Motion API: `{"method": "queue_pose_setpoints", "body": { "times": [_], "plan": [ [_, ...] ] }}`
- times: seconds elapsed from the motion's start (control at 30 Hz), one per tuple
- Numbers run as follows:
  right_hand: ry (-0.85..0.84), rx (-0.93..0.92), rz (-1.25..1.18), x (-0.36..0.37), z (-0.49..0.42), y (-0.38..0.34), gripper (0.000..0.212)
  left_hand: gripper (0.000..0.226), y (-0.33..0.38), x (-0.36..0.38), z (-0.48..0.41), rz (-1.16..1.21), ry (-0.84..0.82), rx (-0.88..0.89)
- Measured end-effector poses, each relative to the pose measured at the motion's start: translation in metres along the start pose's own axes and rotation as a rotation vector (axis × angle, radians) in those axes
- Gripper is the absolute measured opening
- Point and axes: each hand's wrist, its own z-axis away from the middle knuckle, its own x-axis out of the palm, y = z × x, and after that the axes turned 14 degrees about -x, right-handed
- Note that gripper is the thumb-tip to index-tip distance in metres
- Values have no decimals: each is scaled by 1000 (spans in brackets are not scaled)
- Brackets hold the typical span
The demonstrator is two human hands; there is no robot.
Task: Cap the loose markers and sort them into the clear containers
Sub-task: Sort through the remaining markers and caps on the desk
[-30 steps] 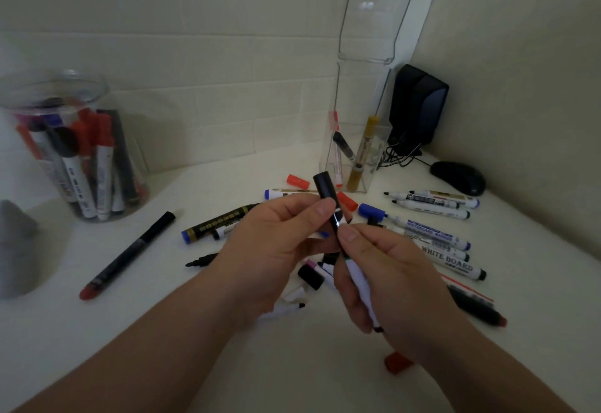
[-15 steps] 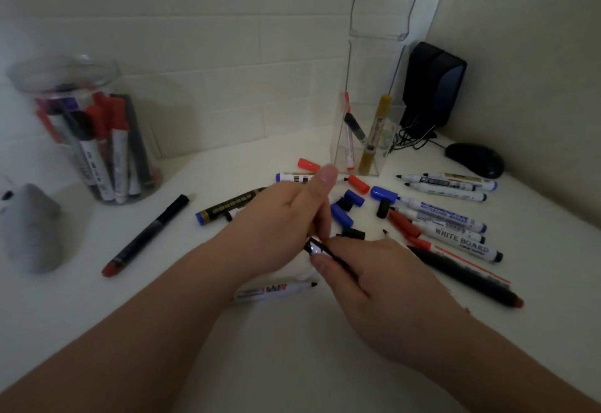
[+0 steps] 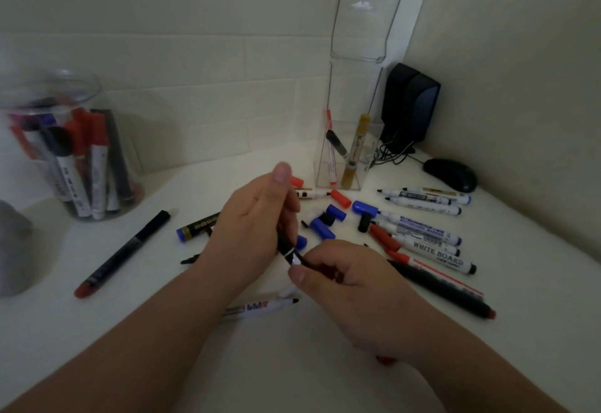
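**Above the loose pile, mid-table: black marker lowered, cap step near its end**

Between both hands the black marker (image 3: 289, 251) is held slantwise, just over the scattered pens. One second ago it was raised, with its capped end well clear above the fingers; since then it has been brought down and drawn into the left palm. The left hand (image 3: 250, 227) is curled round the upper, capped part, with one finger standing straight above the rest. The right hand (image 3: 351, 286) pinches the lower barrel between thumb and curled fingers. A pale band shows at the joint, and whether the cap is fully seated cannot be told.

Judgement: capping of this marker is at or near completion, and sorting has not yet been done. The tall clear holder (image 3: 357, 55) and round clear jar (image 3: 74, 94) stand well apart from the hands. Several loose caps (image 3: 322, 229) and an uncapped marker (image 3: 260, 308) remain on the table (image 3: 292, 373).
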Motion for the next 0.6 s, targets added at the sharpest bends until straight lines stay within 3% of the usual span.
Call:
{"method": "queue_pose_setpoints", "body": {
  "times": [0.13, 0.2, 0.33, 0.6],
  "plan": [
    [108, -62, 11, 2, 0, 2, 8, 54, 2, 3, -1, 265, 40, -8],
    [233, -104, -92, -2, 0, 1, 26, 47, -1, 0, -2, 265, 110, 42],
    [474, -176, -204, -31, -10, -8, 71, 28, -9, -10, -6, -12, 271, 102],
    [975, -415, 68, -120, -88, -26, 30, 28, -17, -14, -14, -363, 267, 121]
  ]
}}
